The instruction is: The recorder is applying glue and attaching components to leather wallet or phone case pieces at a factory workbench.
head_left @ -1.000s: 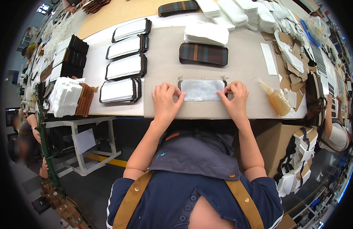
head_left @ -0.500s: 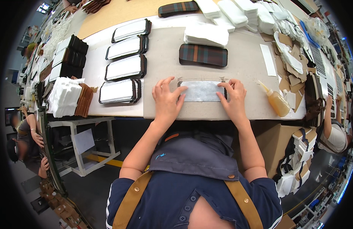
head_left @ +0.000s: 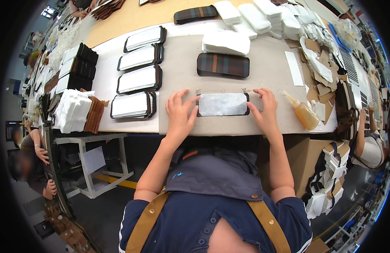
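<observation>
A rectangular panel with dark edges lies on the grey work surface in front of me, and a white sheet [head_left: 223, 104] covers most of it. My left hand [head_left: 180, 110] is beside its left end, fingers spread and holding nothing. At the opposite end my right hand [head_left: 264, 110] is likewise open, its thumb close to the corner. Whether the nearest fingertips touch the panel I cannot tell. Just beyond lies a stack of dark plaid panels [head_left: 223, 65], with a pile of white sheets [head_left: 225, 44] behind it.
To the left, several stacks of white-faced, dark-edged panels [head_left: 134, 105] stand in a column, with white pads [head_left: 73, 111] further out. A squeeze bottle of amber liquid [head_left: 305, 114] lies tilted on the right, near cardboard scraps [head_left: 323, 86]. Other people work at both sides.
My hands have drawn outward from the white sheet's ends, and the fingers have spread. The panel's dark border now shows more fully around the sheet. The view has shifted slightly.
</observation>
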Demonstrator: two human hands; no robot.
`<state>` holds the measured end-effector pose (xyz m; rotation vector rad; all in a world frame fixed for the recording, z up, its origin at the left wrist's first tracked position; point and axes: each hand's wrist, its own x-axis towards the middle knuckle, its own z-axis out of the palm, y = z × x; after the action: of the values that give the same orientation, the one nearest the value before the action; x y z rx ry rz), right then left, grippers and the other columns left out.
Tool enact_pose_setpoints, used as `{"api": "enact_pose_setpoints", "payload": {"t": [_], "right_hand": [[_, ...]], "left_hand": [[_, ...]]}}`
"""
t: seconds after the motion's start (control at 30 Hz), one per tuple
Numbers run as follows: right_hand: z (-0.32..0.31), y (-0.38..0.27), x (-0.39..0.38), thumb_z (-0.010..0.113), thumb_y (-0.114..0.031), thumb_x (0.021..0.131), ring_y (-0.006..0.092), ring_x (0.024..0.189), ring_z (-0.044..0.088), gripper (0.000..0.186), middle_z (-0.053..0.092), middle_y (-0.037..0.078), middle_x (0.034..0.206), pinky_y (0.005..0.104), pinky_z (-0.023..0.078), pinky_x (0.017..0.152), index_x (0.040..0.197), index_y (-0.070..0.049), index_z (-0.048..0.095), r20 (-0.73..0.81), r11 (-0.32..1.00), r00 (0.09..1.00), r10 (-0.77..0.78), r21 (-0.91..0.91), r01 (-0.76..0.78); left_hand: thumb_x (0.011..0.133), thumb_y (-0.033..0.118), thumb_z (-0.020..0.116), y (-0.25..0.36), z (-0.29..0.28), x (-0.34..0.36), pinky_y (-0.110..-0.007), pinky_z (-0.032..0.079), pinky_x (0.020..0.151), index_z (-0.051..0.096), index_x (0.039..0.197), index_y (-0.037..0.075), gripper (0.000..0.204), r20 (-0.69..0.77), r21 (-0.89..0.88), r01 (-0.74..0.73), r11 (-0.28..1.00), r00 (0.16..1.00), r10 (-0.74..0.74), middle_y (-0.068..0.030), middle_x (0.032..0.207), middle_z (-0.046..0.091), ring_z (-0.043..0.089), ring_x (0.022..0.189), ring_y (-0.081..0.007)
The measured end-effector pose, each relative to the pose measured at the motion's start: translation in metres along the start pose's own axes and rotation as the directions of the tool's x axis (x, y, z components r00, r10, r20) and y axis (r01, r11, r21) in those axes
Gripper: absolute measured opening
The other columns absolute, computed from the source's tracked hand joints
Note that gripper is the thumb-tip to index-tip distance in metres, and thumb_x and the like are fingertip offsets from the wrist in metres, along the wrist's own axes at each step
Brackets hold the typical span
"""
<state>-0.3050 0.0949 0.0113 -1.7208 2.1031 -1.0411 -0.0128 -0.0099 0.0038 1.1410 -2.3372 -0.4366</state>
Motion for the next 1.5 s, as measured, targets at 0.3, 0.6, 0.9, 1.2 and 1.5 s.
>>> {"api": "enact_pose_setpoints", "payload": {"t": [0.3,0.6,0.9,1.2,1.5], "right_hand": [[0.002,-0.031,-0.030,0.070,-0.055,0.092,0.0284,0.161,0.019,0.092,0.032,0.011,0.171,0.0560,0.003,0.130,0.161,-0.004,0.037,0.377,0.869,0.908,-0.184,-0.368,0.330],[-0.025,0.002,-0.024,0.066,-0.050,0.097,0.0280,0.161,0.021,0.087,0.032,0.017,0.170,0.0569,0.005,0.130,0.161,0.000,0.035,0.163,0.865,0.980,-0.113,-0.469,0.177],[-0.108,0.120,0.080,0.077,-0.019,0.087,0.0285,0.111,0.065,0.032,0.072,0.013,0.109,0.0469,0.043,0.104,0.113,-0.003,0.069,0.000,0.585,1.000,0.010,-0.811,-0.006],[-0.103,0.116,0.097,0.072,-0.015,0.084,0.0283,0.104,0.068,0.016,0.075,0.014,0.098,0.0465,0.044,0.096,0.096,-0.005,0.070,-0.073,0.472,0.981,0.178,-0.869,-0.150],[-0.129,0.044,0.071,0.072,-0.015,0.096,0.0224,0.097,0.065,0.010,0.072,0.006,0.092,0.0410,0.040,0.105,0.099,-0.006,0.070,-0.289,0.951,0.953,-0.096,-0.308,0.003]], "left_hand": [[0.097,0.037,0.068,0.020,-0.002,-0.013,-0.057,0.014,0.127,0.045,0.158,0.012,0.070,0.290,0.090,-0.265,0.960,0.929,0.230,-0.0115,0.168,0.037,0.026,0.157,-0.0363],[0.093,0.044,0.072,0.021,-0.001,-0.016,-0.058,0.014,0.128,0.036,0.161,0.002,0.087,0.222,0.075,-0.242,0.967,0.950,0.221,-0.0188,0.170,0.030,0.018,0.160,-0.0390],[0.090,0.045,0.076,0.069,0.037,-0.009,-0.050,0.038,0.115,0.057,0.148,0.014,0.068,0.178,-0.071,-0.411,0.909,0.891,0.417,-0.0190,0.153,0.046,0.043,0.141,-0.0376],[0.089,0.040,0.078,0.077,0.043,-0.005,-0.048,0.039,0.108,0.061,0.142,0.017,0.060,0.126,-0.045,-0.371,0.927,0.919,0.374,-0.0158,0.142,0.050,0.046,0.134,-0.0352],[0.089,0.041,0.078,0.079,0.046,-0.002,-0.055,0.026,0.119,0.052,0.151,0.018,0.071,0.052,-0.008,-0.365,0.931,0.930,0.365,-0.0198,0.157,0.035,0.031,0.146,-0.0405]]}}
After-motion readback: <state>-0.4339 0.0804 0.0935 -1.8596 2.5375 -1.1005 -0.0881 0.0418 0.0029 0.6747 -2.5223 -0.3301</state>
